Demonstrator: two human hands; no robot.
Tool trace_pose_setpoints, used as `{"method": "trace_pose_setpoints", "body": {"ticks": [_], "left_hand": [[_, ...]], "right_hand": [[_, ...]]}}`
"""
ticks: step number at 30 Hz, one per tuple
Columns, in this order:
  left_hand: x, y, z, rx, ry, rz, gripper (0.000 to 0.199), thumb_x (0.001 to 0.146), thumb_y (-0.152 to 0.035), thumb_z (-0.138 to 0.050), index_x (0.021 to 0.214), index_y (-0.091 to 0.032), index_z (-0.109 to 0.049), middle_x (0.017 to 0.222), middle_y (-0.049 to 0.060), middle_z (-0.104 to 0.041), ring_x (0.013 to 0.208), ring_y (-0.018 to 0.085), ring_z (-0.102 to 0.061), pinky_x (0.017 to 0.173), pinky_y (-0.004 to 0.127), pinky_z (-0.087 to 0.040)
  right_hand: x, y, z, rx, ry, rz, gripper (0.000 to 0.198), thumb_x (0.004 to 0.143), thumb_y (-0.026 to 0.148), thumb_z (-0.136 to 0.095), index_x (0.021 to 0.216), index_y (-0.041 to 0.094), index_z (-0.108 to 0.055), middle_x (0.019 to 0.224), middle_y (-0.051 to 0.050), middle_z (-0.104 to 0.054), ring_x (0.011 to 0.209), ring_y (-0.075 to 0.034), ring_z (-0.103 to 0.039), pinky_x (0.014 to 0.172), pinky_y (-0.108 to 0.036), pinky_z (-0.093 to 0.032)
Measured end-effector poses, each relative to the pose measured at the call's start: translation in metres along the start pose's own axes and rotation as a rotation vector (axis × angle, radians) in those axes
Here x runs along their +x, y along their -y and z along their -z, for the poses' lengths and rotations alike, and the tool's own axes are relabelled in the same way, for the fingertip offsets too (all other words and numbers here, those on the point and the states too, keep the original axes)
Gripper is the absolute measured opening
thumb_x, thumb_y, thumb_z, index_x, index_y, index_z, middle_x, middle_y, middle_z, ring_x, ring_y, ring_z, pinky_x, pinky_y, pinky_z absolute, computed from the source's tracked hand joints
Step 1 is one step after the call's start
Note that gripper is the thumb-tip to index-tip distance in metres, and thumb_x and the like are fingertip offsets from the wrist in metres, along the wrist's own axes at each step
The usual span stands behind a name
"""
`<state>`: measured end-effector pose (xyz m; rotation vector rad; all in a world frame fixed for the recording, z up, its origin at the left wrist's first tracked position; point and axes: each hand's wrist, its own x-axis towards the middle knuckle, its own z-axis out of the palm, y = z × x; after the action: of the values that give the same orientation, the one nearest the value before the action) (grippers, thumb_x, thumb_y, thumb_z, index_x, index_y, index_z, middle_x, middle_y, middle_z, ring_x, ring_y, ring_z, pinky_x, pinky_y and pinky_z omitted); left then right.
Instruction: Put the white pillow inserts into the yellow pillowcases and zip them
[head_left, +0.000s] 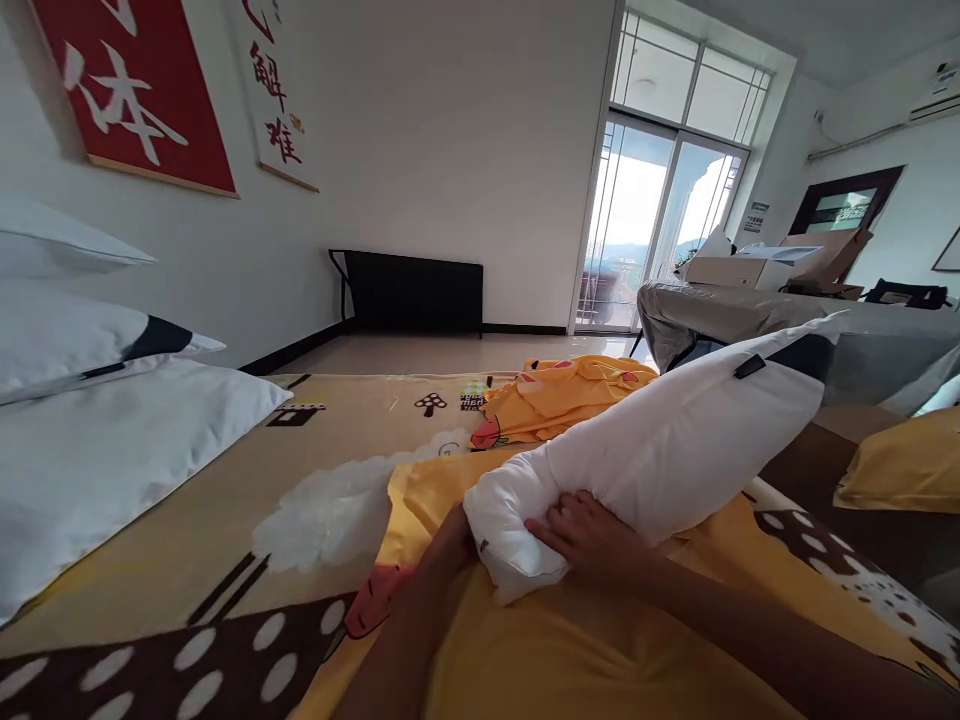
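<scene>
A plump white pillow (675, 440) with a dark corner patch and a small black tag lies slantwise over yellow-orange fabric (570, 650), its far end raised to the right. My right hand (589, 535) presses into its near side, fingers curled into the bunched white cloth. At the pillow's near left end is my left hand (452, 540), touching it; its fingers pass out of sight behind the pillow. The yellow fabric, printed with a red strawberry-like shape, spreads beneath both hands. Just beyond the pillow sits a crumpled orange printed cloth (574, 392).
Several white pillows (97, 400) are stacked at the left on a patterned sheet (315, 450). To the right stand a plastic-covered table (720, 310) with cardboard boxes (731, 270) and a yellow cushion-like item (904, 460). A black folded frame (416, 292) leans at the wall; glass doors (652, 220) are behind.
</scene>
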<state>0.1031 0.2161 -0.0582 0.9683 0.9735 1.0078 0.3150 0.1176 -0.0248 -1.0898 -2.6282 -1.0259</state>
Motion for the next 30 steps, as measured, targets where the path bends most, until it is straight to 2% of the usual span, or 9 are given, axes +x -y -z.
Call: {"method": "trace_pose_setpoints", "body": {"ticks": [5, 9, 12, 14, 17, 21, 25, 27, 30], "left_hand": [[-0.004, -0.003, -0.005, 0.073, 0.004, 0.003, 0.035, 0.063, -0.053, -0.060, 0.063, -0.018, -0.058, 0.049, 0.001, -0.056, 0.061, 0.021, -0.061, 0.060, 0.034, -0.051], [-0.008, -0.018, -0.005, 0.237, -0.027, -0.139, 0.026, 0.060, -0.041, -0.068, 0.056, -0.019, -0.056, 0.048, 0.002, -0.056, 0.063, 0.022, -0.062, 0.060, 0.032, -0.049], [-0.013, -0.038, -0.011, 0.354, -0.051, -0.278, 0.020, 0.058, -0.031, -0.070, 0.053, -0.018, -0.056, 0.048, 0.003, -0.057, 0.057, 0.022, -0.060, 0.057, 0.029, -0.045], [-0.020, -0.049, -0.020, 0.370, -0.048, -0.378, 0.018, 0.061, -0.031, -0.068, 0.073, -0.019, -0.063, 0.067, 0.004, -0.067, 0.064, 0.022, -0.063, 0.060, 0.028, -0.046], [-0.033, -0.054, -0.037, 0.381, -0.020, -0.545, 0.045, 0.064, -0.030, -0.066, 0.107, -0.021, -0.058, 0.104, 0.006, -0.069, 0.086, 0.022, -0.064, 0.070, 0.027, -0.048], [-0.041, -0.046, -0.053, 0.546, 0.045, -0.558, 0.027, 0.070, -0.031, -0.057, 0.088, -0.014, -0.066, 0.088, 0.008, -0.072, 0.089, 0.027, -0.063, 0.071, 0.029, -0.046], [-0.043, -0.040, -0.052, 0.619, 0.256, -0.489, 0.014, 0.060, -0.026, -0.063, 0.058, -0.012, -0.066, 0.059, 0.006, -0.067, 0.073, 0.028, -0.062, 0.066, 0.031, -0.045], [-0.046, -0.044, -0.048, 0.606, 0.379, -0.472, 0.014, 0.057, -0.024, -0.065, 0.066, -0.014, -0.069, 0.064, 0.004, -0.068, 0.073, 0.025, -0.063, 0.068, 0.030, -0.047], [-0.050, -0.051, -0.045, 0.307, 0.489, -0.463, 0.041, 0.061, -0.032, -0.063, 0.100, -0.019, -0.068, 0.091, 0.006, -0.071, 0.087, 0.023, -0.063, 0.076, 0.030, -0.048]], "right_hand": [[0.013, 0.005, -0.025, -0.090, -0.100, -0.020, 0.037, 0.090, 0.015, -0.040, 0.125, 0.018, -0.052, 0.099, -0.010, -0.062, 0.088, -0.022, -0.056, 0.082, -0.041, -0.041], [0.030, -0.026, -0.031, -0.078, -0.157, 0.091, 0.020, 0.087, 0.013, -0.048, 0.078, 0.018, -0.065, 0.075, -0.006, -0.062, 0.072, -0.017, -0.054, 0.065, -0.034, -0.038], [0.038, -0.072, -0.001, -0.117, -0.174, 0.173, 0.024, 0.087, 0.014, -0.050, 0.066, 0.019, -0.061, 0.069, -0.004, -0.060, 0.075, -0.017, -0.052, 0.064, -0.032, -0.033], [0.040, -0.098, 0.035, -0.176, -0.160, 0.173, 0.026, 0.089, 0.013, -0.047, 0.069, 0.019, -0.062, 0.071, -0.004, -0.061, 0.077, -0.016, -0.051, 0.065, -0.032, -0.031], [0.045, -0.115, 0.096, -0.216, -0.087, 0.215, 0.028, 0.092, 0.012, -0.042, 0.076, 0.019, -0.064, 0.074, -0.004, -0.062, 0.080, -0.016, -0.050, 0.065, -0.032, -0.028], [0.058, -0.109, 0.148, -0.203, 0.086, 0.244, 0.022, 0.089, 0.011, -0.048, 0.076, 0.019, -0.064, 0.080, -0.004, -0.065, 0.079, -0.016, -0.052, 0.067, -0.031, -0.029], [0.068, -0.106, 0.158, -0.111, 0.287, 0.144, 0.015, 0.082, 0.009, -0.056, 0.072, 0.017, -0.065, 0.079, -0.003, -0.067, 0.074, -0.015, -0.056, 0.072, -0.031, -0.033], [0.066, -0.108, 0.153, 0.002, 0.336, 0.065, 0.013, 0.080, 0.010, -0.058, 0.072, 0.017, -0.065, 0.078, -0.004, -0.068, 0.073, -0.015, -0.058, 0.072, -0.030, -0.035], [0.055, -0.108, 0.135, 0.234, 0.355, -0.091, 0.007, 0.076, 0.017, -0.063, 0.069, 0.018, -0.064, 0.072, -0.003, -0.068, 0.064, -0.013, -0.059, 0.062, -0.026, -0.036]]}}
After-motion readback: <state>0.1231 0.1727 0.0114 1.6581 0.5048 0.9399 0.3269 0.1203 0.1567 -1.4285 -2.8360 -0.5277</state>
